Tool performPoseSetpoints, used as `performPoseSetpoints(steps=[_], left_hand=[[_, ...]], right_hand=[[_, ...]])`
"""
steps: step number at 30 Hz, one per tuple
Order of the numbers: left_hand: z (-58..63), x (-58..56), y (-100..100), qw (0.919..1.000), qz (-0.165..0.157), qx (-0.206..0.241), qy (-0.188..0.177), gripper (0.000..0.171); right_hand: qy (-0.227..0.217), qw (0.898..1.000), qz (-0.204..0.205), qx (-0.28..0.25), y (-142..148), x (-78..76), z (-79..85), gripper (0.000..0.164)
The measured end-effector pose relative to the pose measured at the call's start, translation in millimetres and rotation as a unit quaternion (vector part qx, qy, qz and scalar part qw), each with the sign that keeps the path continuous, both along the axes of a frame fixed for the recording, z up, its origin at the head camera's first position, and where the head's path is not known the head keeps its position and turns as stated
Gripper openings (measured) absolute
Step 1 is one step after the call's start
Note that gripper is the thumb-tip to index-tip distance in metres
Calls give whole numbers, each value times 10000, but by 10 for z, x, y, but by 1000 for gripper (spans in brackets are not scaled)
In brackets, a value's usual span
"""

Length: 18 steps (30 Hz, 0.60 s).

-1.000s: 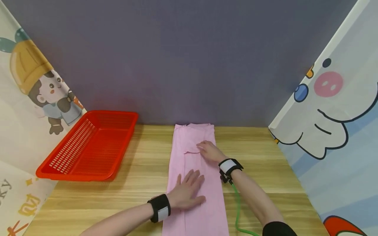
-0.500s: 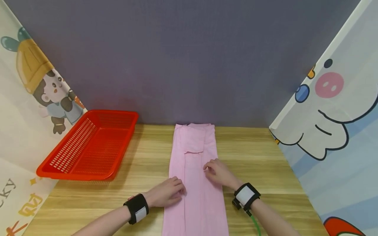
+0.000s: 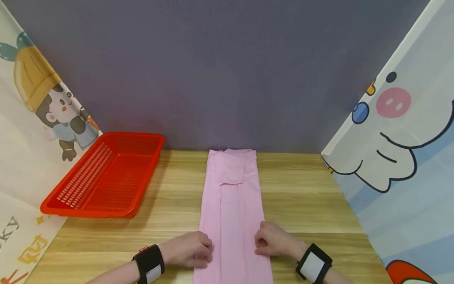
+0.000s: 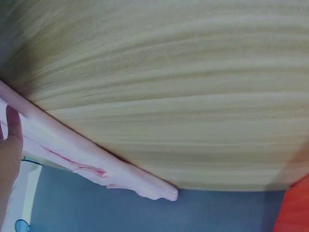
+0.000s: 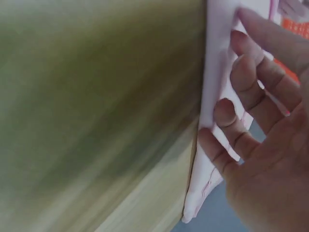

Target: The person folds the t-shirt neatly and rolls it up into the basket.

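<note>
A pink garment lies on the table, folded into a long narrow strip with a short flap near its far end. Its exact kind cannot be told. My left hand is at the strip's left edge, fingers loosely bent. Opposite it, at the right edge, my right hand has its fingers curled loosely too. In the right wrist view, the fingertips are over or against the cloth without pinching it. Only part of the left hand shows in the left wrist view, beside the fabric.
A red plastic basket with slotted sides stands on the left of the wooden table. A grey panel rises along the back edge. Printed cartoon sheets flank both sides.
Both hands have drawn back toward me along the garment and apart to its edges. The right hand has left the flap; the left no longer lies flat on the cloth.
</note>
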<state>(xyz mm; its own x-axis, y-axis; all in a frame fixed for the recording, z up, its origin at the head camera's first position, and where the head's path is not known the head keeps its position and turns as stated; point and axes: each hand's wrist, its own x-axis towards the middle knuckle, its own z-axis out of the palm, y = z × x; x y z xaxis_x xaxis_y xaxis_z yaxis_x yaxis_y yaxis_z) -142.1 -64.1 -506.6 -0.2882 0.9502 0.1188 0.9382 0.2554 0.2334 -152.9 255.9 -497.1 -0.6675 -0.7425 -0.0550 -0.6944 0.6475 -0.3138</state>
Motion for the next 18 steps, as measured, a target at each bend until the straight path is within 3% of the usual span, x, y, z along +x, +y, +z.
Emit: performPoseSetpoints(steps=[4,8,13,18], left_hand=[[5,44,23,9992,-195,-184,297,28],[-2,80,40,9986,-235,-371,291,42],[-14,94,50,9978,-357,-488,270,47],[-5,113,65,9959,-569,-518,479,50]], right_hand=[[18,9993,320,-184,7,133,-17,9],[-116,9982,483,-343,9,253,-44,14],[38,9983,563,-165,10,339,-34,15],[160,9972,710,165,-4,398,-33,28]])
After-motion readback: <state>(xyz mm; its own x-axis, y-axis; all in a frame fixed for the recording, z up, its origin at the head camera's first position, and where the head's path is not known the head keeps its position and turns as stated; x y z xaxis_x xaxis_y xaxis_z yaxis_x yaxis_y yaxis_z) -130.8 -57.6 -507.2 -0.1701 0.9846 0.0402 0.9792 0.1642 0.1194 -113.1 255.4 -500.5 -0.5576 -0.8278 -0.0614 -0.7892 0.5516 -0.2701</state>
